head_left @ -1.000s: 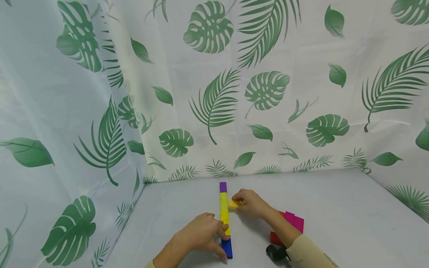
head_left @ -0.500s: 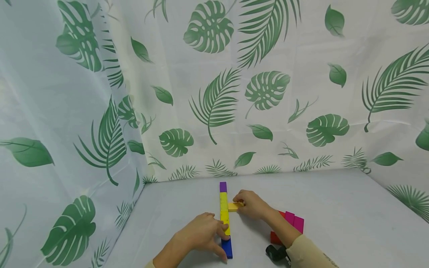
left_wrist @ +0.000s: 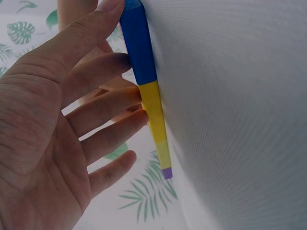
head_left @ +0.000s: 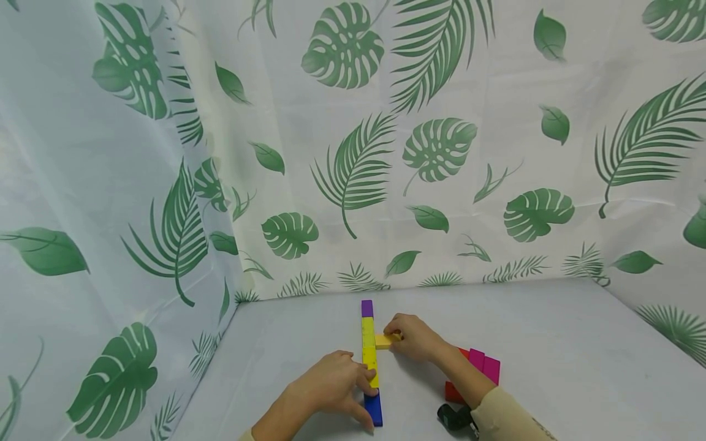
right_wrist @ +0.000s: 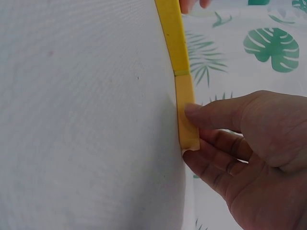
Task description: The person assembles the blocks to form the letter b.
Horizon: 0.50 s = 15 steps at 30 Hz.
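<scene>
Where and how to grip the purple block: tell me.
Pinch the purple block by its left and right sides, probably best coming down from above. Its near end appears to butt against the light yellow block, leaving no visible gap there, while both sides look free.

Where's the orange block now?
In the head view, the orange block sits just right of the light yellow block, its outer end pinched by the right grip.
</scene>
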{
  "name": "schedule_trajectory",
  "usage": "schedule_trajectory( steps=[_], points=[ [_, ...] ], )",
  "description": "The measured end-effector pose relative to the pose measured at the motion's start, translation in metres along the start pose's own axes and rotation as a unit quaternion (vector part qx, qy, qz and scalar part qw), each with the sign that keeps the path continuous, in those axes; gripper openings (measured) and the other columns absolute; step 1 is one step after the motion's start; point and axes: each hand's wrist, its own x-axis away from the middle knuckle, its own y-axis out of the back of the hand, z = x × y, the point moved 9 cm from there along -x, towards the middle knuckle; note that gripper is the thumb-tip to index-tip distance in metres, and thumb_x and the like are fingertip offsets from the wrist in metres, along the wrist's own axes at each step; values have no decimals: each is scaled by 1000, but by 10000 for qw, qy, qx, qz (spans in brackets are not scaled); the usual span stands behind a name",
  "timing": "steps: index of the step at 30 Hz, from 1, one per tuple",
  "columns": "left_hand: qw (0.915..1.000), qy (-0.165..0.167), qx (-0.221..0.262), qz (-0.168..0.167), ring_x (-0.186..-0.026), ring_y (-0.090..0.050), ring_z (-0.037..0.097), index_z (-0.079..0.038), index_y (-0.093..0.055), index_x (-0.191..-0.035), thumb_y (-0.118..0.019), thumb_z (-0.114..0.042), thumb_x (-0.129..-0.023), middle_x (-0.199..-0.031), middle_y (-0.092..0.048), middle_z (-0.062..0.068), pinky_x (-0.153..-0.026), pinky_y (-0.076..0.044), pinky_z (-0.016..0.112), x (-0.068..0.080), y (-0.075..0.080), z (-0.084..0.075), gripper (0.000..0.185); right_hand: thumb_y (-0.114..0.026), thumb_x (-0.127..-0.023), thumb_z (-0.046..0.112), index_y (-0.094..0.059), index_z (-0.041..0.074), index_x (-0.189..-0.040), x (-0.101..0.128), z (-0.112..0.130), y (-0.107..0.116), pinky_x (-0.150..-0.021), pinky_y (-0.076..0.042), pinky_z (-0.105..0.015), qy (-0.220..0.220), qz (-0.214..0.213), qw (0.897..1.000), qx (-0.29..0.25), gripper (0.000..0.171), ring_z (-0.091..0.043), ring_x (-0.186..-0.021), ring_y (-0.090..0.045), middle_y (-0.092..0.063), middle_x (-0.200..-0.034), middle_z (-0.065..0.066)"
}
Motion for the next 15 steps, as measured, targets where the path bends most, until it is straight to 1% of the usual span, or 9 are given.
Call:
schedule_trajectory(
  steps=[11, 15],
  points=[
    [10000, 14, 36, 21, -124, -63, -2, -38, -80, -116, -82, -69, -75, -134, -70, -14, -116, -47, 41, 0, 0, -1, 52, -81, -86, 2, -78, 2, -110, 0, -2, -1, -89, -56, -43, 75, 19, 10000, 24, 24, -20, -96, -60, -71, -108, -7],
    [10000, 14, 7, 27, -124, -63, -2, -38, -79, -116, -82, -69, -75, -134, -70, -14, -116, -47, 41, 0, 0, -1, 52, -82, -86, 4, -77, 1, -115, 0, -3, -1, -91, -58, -45, -32, 52, 9999, -84, 29, -21, -96, -60, -71, -109, -7]
  ],
)
